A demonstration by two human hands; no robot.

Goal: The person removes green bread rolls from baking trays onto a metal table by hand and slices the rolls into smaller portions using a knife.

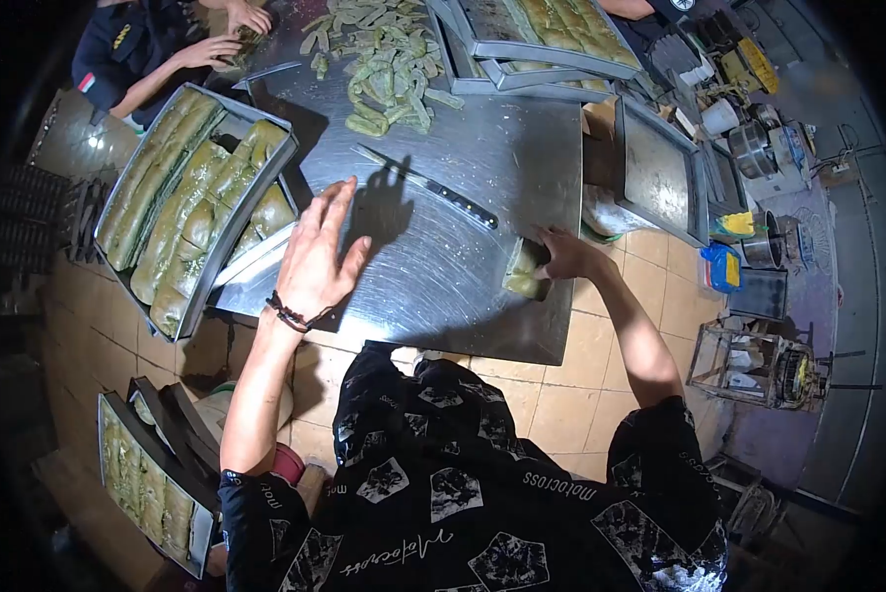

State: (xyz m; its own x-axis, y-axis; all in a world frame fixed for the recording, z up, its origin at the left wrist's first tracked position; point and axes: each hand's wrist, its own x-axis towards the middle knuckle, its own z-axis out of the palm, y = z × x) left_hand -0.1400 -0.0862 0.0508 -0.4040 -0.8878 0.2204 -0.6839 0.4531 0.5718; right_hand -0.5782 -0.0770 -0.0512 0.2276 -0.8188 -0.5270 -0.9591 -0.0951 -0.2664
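Note:
My left hand (317,247) is held above the metal table (413,286), its fingers stretched out and the thumb apart, with nothing in it. Near the table's right edge, my right hand (564,255) has its fingers bent onto a cut piece of green bread (524,268); the palm side is hidden. A long knife with a black riveted handle (453,200) lies between my hands, blade pointing away to the left. Left of my left hand, a metal tray (228,222) holds several long green loaves (182,232).
Green cut strips (389,84) are heaped at the table's far side. Stacked trays (552,71) stand at the far right, and another tray (660,168) sits beyond the right edge. A co-worker's hands (221,44) work at the far left near a second knife (268,73).

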